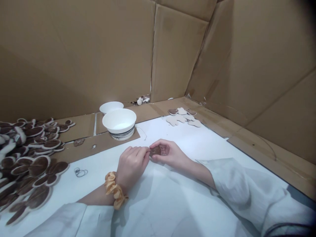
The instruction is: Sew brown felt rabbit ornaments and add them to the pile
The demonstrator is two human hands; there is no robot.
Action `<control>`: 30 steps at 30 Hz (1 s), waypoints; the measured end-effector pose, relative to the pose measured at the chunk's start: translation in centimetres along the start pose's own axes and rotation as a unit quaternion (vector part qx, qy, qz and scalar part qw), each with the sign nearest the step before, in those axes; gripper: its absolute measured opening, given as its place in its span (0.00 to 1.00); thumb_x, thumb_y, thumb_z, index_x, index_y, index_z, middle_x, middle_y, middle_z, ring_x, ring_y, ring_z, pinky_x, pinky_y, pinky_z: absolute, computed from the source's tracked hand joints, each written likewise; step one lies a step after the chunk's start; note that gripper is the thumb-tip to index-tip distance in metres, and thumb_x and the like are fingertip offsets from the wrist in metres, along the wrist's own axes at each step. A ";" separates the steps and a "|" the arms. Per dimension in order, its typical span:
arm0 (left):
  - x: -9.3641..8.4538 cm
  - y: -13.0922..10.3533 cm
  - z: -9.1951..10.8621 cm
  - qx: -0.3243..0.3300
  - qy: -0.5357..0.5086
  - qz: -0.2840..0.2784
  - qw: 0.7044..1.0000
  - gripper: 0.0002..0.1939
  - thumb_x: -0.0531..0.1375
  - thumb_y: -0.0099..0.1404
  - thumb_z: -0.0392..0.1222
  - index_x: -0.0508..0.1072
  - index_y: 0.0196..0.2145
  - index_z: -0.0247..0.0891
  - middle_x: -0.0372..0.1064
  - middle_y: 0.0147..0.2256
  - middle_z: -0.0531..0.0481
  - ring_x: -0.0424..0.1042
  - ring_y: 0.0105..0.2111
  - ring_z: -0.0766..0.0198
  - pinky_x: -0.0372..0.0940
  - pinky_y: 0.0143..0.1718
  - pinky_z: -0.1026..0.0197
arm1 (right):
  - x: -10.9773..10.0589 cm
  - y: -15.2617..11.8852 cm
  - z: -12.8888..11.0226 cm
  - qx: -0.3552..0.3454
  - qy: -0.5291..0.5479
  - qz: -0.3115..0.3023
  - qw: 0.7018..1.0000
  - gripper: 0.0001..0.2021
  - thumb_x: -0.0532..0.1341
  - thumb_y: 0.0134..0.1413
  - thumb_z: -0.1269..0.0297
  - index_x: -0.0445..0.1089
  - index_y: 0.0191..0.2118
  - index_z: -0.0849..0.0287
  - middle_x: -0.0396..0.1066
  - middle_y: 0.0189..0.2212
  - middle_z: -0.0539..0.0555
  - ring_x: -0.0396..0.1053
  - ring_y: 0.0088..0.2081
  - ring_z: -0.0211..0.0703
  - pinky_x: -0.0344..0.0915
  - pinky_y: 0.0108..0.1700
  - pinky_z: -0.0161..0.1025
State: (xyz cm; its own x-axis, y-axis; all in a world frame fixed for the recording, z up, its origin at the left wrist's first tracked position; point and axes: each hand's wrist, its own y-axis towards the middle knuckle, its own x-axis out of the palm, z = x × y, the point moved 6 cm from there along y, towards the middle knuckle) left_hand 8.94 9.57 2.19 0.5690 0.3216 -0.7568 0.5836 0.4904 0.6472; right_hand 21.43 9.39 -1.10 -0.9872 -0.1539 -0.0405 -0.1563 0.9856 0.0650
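Over the white board (145, 204), my right hand (170, 153) grips a small brown fabric piece (155, 151) between thumb and curled fingers. My left hand (133, 163), with an orange scrunchie (114, 191) on its wrist, is closed in a pinch at the left edge of that piece. What its fingertips hold is too small or hidden to make out. Beyond the hands stands a white bowl (119, 120) with dark thread (122, 135) wound around its outside. A loose coil of dark thread (80, 172) lies left of my left hand.
Brown fabric pieces with pale edges (37, 166) are heaped at the left. A second white bowl (111, 107) stands behind the first. Pale and brown cut-outs (182, 117) lie at the board's far right. Cardboard walls (98, 49) enclose the back and right.
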 end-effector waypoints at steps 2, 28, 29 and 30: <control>0.0 0.0 0.0 -0.001 -0.002 0.002 1.000 0.09 0.50 0.63 0.35 0.69 0.29 0.36 0.69 0.22 0.52 0.66 0.23 0.67 0.55 0.29 0.62 | -0.2 0.0 0.0 0.002 -0.010 0.006 1.000 0.13 0.66 0.41 0.68 0.68 0.36 0.62 0.70 0.32 0.53 0.68 0.34 0.38 0.64 0.40 0.40; 2.1 -0.7 -1.8 -0.246 -0.387 -0.112 0.881 0.09 0.54 0.61 0.42 0.68 0.39 0.38 0.70 0.36 0.50 0.68 0.32 0.66 0.62 0.32 0.65 | -0.7 -0.1 0.5 0.082 0.066 0.034 0.994 0.11 0.69 0.34 0.63 0.73 0.27 0.63 0.74 0.29 0.55 0.67 0.23 0.32 0.63 0.22 0.30; 2.2 -0.7 -1.8 -0.251 -0.410 -0.107 0.871 0.09 0.54 0.61 0.42 0.68 0.38 0.37 0.70 0.36 0.49 0.69 0.33 0.66 0.63 0.33 0.66 | -0.6 -0.1 0.4 0.079 0.069 0.031 0.994 0.11 0.69 0.34 0.63 0.73 0.27 0.63 0.74 0.29 0.55 0.67 0.22 0.32 0.63 0.21 0.30; 2.2 -0.7 -1.8 -0.254 -0.423 -0.101 0.864 0.09 0.55 0.60 0.42 0.68 0.38 0.37 0.71 0.36 0.49 0.69 0.34 0.65 0.63 0.34 0.65 | -0.6 -0.1 0.3 0.076 0.072 0.029 0.994 0.11 0.69 0.34 0.63 0.73 0.27 0.63 0.74 0.28 0.54 0.67 0.21 0.32 0.63 0.20 0.30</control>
State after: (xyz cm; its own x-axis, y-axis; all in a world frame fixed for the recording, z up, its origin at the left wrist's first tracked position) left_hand 8.75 11.36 -0.08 0.8307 -0.4132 -0.3732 0.5127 0.8291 0.2231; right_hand 22.00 9.40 -1.42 -0.9904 -0.0937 0.1021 -0.1029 0.9907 -0.0887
